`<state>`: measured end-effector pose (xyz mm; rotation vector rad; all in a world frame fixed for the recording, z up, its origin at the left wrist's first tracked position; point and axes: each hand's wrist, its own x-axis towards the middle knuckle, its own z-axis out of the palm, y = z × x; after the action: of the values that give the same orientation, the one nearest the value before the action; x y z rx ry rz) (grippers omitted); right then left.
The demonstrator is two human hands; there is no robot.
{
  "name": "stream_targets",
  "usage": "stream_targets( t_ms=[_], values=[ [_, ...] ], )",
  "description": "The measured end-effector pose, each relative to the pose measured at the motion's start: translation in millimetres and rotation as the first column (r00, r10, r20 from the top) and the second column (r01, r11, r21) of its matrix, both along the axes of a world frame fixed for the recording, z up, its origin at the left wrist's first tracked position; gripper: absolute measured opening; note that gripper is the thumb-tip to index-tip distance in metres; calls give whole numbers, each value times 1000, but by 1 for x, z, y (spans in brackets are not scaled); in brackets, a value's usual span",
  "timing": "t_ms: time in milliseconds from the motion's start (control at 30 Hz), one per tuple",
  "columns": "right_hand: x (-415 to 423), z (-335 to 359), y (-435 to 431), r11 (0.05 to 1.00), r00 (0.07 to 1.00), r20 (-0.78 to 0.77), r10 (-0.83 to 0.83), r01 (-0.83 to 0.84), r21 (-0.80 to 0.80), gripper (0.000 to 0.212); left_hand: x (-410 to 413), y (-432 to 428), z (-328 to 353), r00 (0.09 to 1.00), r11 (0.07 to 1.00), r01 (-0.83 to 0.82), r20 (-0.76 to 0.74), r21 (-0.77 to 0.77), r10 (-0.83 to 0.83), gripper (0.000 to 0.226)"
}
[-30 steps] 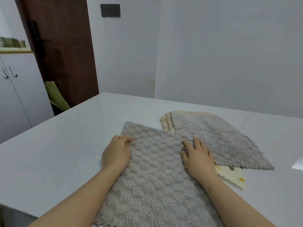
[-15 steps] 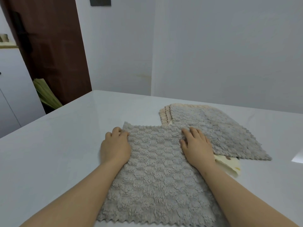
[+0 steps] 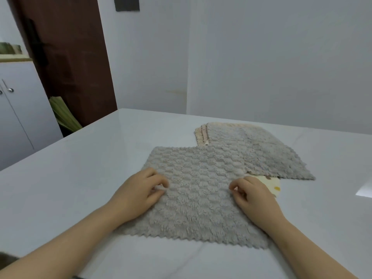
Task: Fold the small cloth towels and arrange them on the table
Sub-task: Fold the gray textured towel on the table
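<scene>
Grey towel: spread open in a single layer, flat on the table, in front of the person and close to the near edge; zigzag hem visible along its near side; its far right corner overlaps the front of the pile of towels.

Left hand: on the towel's left edge about halfway along; fingers curled, thumb and fingers nipping a small fold of the edge between them; forearm bare, lying across the table towards the near left corner.

Right hand: on the towel's right edge, level with the left; fingers curled inward, thumb and forefinger pinching the cloth at the edge; heel of the hand resting beyond the edge; forearm bare, running to the near right.

Pile of towels: behind and to the right of the spread towel; top layer grey and fluffy, lying flat; peach-coloured layers showing beneath it at the far left corner; count of layers cannot be told.

Spotted cream cloth: protruding from under the pile's near edge, just beside the right hand; brown and yellow spots visible; most of it hidden.

Table: white, glossy, with a bright reflection at the right.

Surroundings: pale cabinet with metal handles at the left; dark brown door beside it; a green bundle leaning at the door's foot; a dark plate high on the plain wall.
</scene>
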<state>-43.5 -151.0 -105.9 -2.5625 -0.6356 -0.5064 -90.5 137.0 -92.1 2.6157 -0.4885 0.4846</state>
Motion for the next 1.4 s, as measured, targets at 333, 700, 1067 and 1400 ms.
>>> stream_targets(
  t_ms=[333,700,1067,1400],
  values=[
    [-48,3,2,903,899,-109,424,-429,-22,35,-72,14,-12,976,994,95,-190,-56,-104,44],
    [-49,-2,5,961,956,113,271,-260,-97,20,-69,6,-17,984,983,-175,20,-46,176,19],
    [-47,4,-5,972,992,-119,-30,57,229,44,-54,11,-8,944,912,-329,-93,-247,315,50],
    [-51,11,-8,970,973,-207,100,-48,240,27,-56,11,-5,964,916,-261,-35,-304,263,27]
  ],
)
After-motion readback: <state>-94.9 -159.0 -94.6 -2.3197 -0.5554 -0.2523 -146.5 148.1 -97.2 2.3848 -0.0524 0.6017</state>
